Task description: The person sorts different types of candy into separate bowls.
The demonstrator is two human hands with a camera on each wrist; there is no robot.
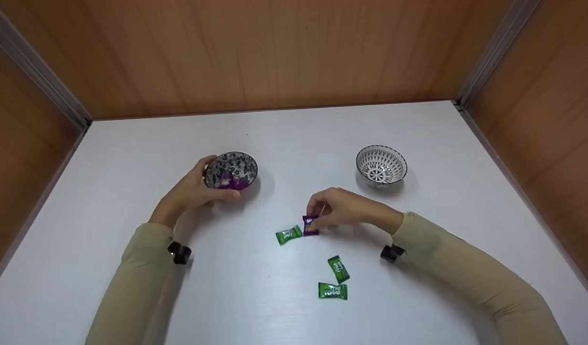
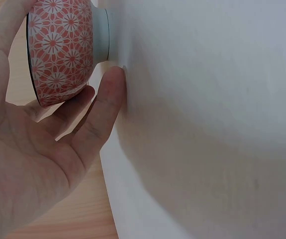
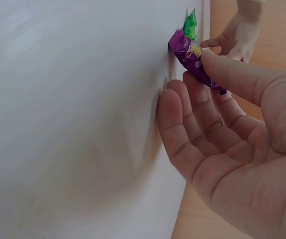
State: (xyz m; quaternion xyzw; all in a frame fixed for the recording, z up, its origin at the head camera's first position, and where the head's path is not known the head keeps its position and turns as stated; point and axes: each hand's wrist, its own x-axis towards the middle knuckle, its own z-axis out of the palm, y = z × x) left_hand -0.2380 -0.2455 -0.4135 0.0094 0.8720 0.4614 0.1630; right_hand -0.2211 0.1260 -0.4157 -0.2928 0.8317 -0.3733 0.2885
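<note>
My left hand (image 1: 190, 189) grips a small bowl (image 1: 232, 162) at the left of the table, thumb along its near side and fingers round the far side. Dark flowers line its inside; a red floral pattern covers the outside of the bowl (image 2: 63, 47) in the left wrist view. Purple-wrapped candies (image 1: 232, 182) lie in it. Near the middle, my right hand (image 1: 344, 207) pinches another purple-wrapped candy (image 1: 310, 230) between thumb and fingers, close over the tabletop. Just left of that candy lies a green-wrapped candy (image 1: 289, 235).
Two more green candies, one slanted (image 1: 339, 269) and one lying flat across (image 1: 332, 291), are nearer the front. A white bowl with dark dashes (image 1: 381, 165) stands at the back right. Wooden panels (image 1: 284, 57) wall the white table (image 1: 226, 297) at the back and sides.
</note>
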